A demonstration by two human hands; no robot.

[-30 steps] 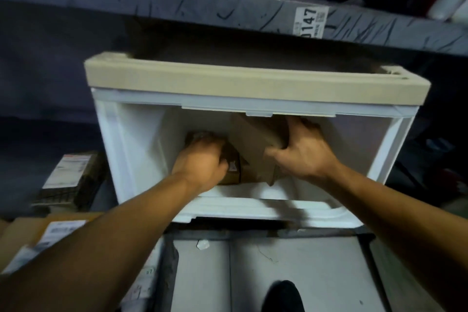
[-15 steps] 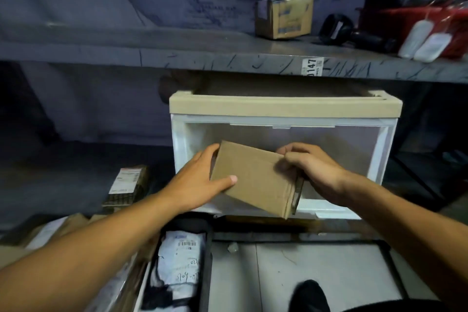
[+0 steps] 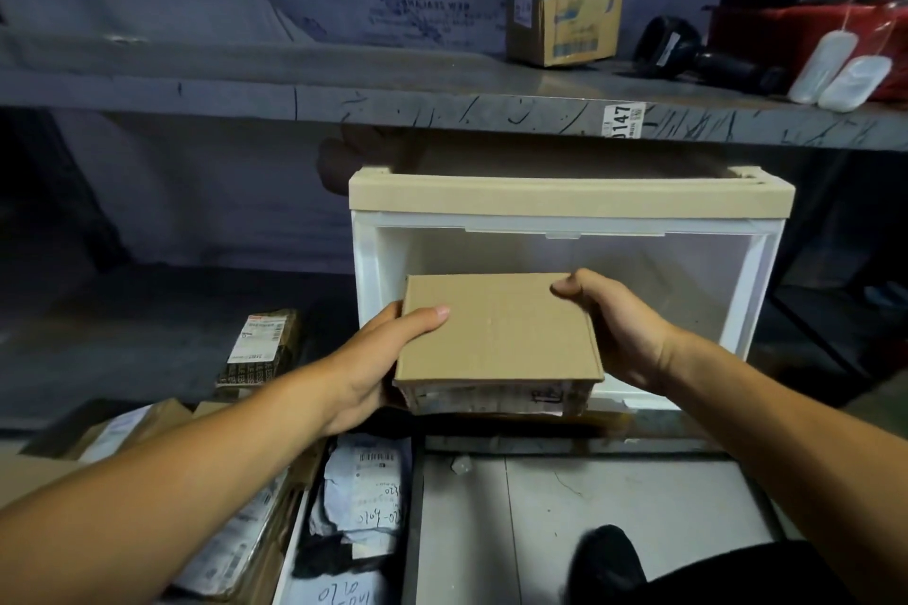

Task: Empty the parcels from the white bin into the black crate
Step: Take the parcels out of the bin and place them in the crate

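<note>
- The left hand [image 3: 378,359] has its grip on the left edge of a flat brown cardboard parcel [image 3: 496,329]: the thumb lies curled over the top face and the other fingers are hidden underneath.
- The right hand [image 3: 614,324] grips the parcel's right edge, thumb pressed on the far right corner, fingers out of sight below.
- The parcel is held level between the two hands, in the air in front of the open front of the white bin [image 3: 565,236], apart from it.
- The white bin has a beige top rim and stands under a grey shelf [image 3: 344,93]; the part of its inside that shows above the parcel holds nothing, the lower part is hidden by the parcel.
- Below the left forearm, at the lower left, lies a black crate [image 3: 412,481], its dark edge showing; inside are a grey mailer bag [image 3: 368,491] with handwritten numbers and other wrapped parcels.
- A small labelled package [image 3: 260,344] lies to the left of the bin.
- On the shelf above stand a small cardboard box [image 3: 565,25] and a black handheld scanner [image 3: 688,49].
</note>
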